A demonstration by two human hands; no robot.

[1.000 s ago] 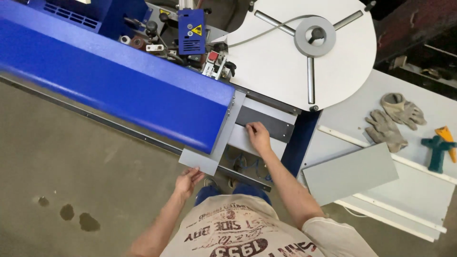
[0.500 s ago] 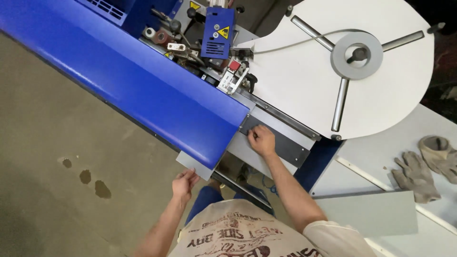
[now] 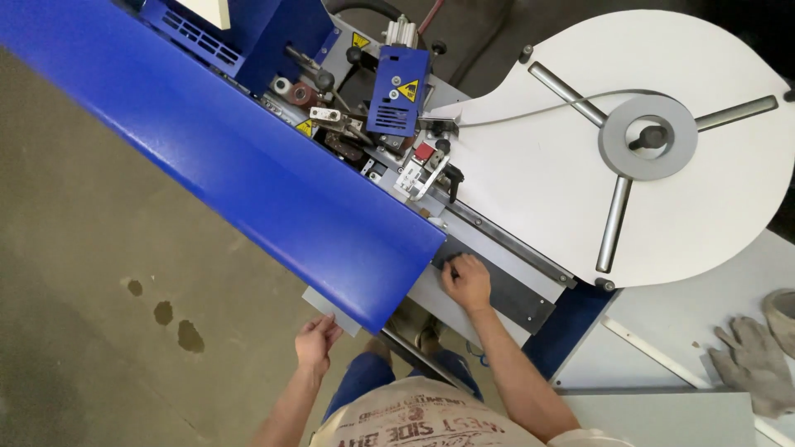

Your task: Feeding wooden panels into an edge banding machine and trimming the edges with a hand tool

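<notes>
My left hand [image 3: 317, 339] pinches the grey panel's [image 3: 331, 311] near corner; my right hand [image 3: 468, 281] presses flat, steadying it along the blue machine's [image 3: 248, 182] feed edge.

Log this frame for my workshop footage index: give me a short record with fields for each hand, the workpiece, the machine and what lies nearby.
left hand: grips the near corner of the grey panel that sticks out under the blue cover
right hand: pressed flat on the panel at the machine's infeed, beside the dark guide plate
machine: long blue cover, white round coil table with three spokes
nearby: grey work gloves on the white side table
floor: dark spots on concrete
</notes>
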